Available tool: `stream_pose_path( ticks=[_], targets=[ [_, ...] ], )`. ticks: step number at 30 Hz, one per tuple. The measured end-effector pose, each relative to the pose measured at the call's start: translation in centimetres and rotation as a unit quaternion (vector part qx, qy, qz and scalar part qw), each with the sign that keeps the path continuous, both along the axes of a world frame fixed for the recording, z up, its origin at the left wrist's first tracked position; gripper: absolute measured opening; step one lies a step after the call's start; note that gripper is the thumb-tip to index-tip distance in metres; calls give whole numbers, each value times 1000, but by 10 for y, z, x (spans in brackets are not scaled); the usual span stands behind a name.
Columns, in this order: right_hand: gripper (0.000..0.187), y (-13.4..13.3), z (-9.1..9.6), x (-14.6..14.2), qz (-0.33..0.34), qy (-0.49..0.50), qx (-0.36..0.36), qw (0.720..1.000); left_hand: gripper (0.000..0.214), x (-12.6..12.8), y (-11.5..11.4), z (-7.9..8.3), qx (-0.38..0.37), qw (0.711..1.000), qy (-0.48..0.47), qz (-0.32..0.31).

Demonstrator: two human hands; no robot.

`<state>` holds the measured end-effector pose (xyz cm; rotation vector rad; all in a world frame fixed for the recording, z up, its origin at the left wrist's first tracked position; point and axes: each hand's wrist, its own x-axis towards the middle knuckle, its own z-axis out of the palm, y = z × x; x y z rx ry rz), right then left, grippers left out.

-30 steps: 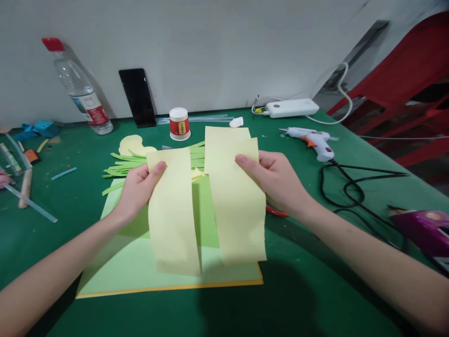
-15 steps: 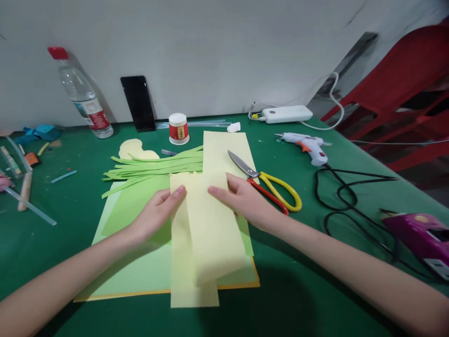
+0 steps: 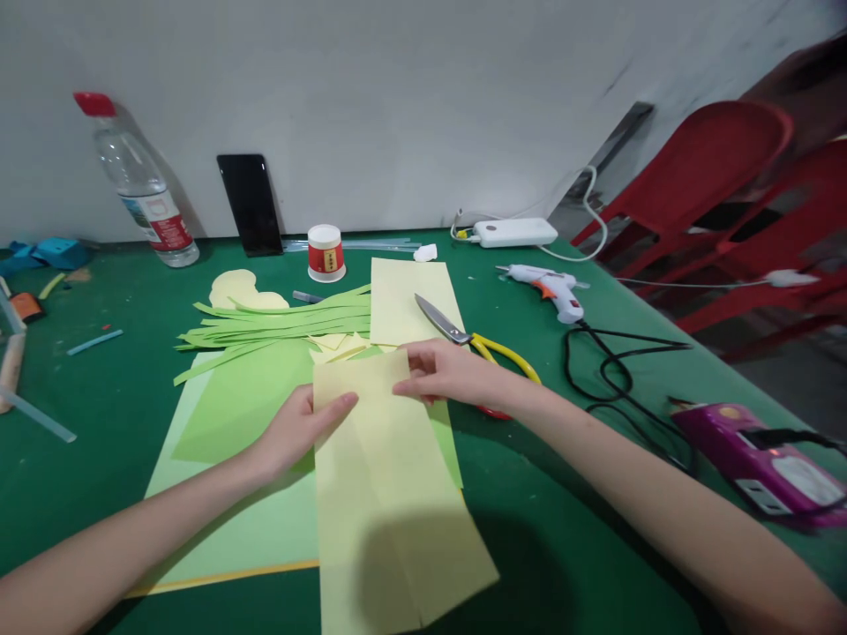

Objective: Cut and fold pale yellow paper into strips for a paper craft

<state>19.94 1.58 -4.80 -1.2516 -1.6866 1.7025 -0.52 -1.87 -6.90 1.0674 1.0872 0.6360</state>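
Found flat between both hands: overlapped pale yellow paper strips (image 3: 390,494), laid over green sheets (image 3: 244,406). Far left edge under the thumb of the left hand (image 3: 291,437), loosely curled; pinch or mere press not discernible. Far right corner pressed by the right hand (image 3: 443,375), fingers extended, nearly flat, nothing clasped. Scissors (image 3: 476,339) just beyond the right hand, partly hidden. Beneath all, a green table (image 3: 106,388). Glue gun (image 3: 549,287), bottle (image 3: 142,190) and phone (image 3: 250,205) toward a white wall. Red chairs (image 3: 715,168) at right.
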Motion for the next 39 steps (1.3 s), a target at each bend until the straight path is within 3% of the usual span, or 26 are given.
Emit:
stream_pose_path(
  ticks=[4, 9, 12, 15, 18, 21, 23, 26, 30, 34, 39],
  targets=[
    [12, 21, 2, 25, -107, -7, 67, 992, 32, -2, 0, 0, -7, 999, 1, 33],
    [15, 47, -13, 54, -252, 7, 114, 961, 30, -3, -1, -1, -18, 999, -4, 32],
    [21, 53, -19, 57, -292, 4, 122, 949, 31, -3, -1, -1, -18, 999, -4, 31],
    [35, 47, -12, 50, -307, -21, 138, 941, 30, -4, 0, -2, -18, 999, -4, 35],
    [32, 28, 3, 32, -265, -44, 153, 951, 29, -4, 0, -3, -27, 999, -7, 29],
    [20, -3, 18, 6, -141, -39, 141, 979, 27, -3, -2, -2, -44, 999, -11, 4],
    [20, -21, 23, -10, -37, -38, 175, 983, 23, -1, -5, 2, -45, 998, -33, -16],
    [5, -37, 25, -21, -32, -12, 190, 981, 22, 0, -10, 10, -47, 989, -130, -58],
    [9, -37, 23, -18, -47, 139, 55, 988, 46, 0, -13, 20, -110, 956, -249, -107],
    [10, -36, 22, -15, -44, 225, -37, 973, 33, 1, -12, 23, -90, 964, -215, -128],
    [11, -43, 22, -19, -57, 176, 30, 982, 46, 1, -14, 23, -80, 972, -175, -136]
  ],
)
